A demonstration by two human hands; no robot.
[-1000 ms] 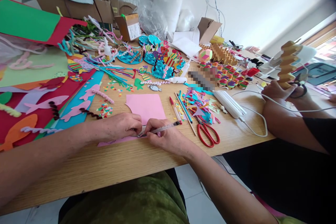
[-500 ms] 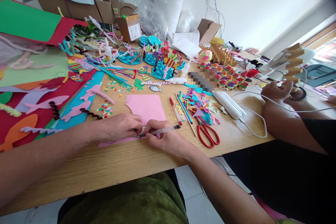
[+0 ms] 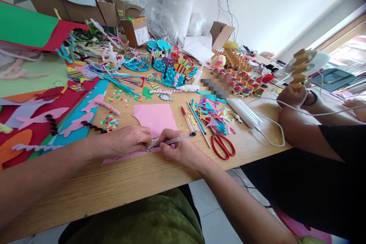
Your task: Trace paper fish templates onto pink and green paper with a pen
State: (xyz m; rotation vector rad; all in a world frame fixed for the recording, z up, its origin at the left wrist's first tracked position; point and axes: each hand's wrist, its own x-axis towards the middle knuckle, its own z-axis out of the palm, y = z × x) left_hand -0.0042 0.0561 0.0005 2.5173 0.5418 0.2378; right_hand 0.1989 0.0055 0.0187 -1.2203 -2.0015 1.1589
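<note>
My left hand presses a small flat cut-out down onto a pink foam sheet, fingers curled over it. My right hand pinches a clear pen with its tip against the edge of that cut-out. Both hands meet near the front edge of the wooden table. The pen's black end points right, toward red-handled scissors.
Coloured foam sheets with fish shapes lie at left, blue craft pieces and paper scraps behind. A red pen and sticks lie right of the pink sheet. A person at right holds a corrugated cardboard piece and a glue gun.
My hands have hardly moved; the pen shifted slightly along the cut-out. The person at right swung the cardboard piece about, and my view drifted a little to the right.
</note>
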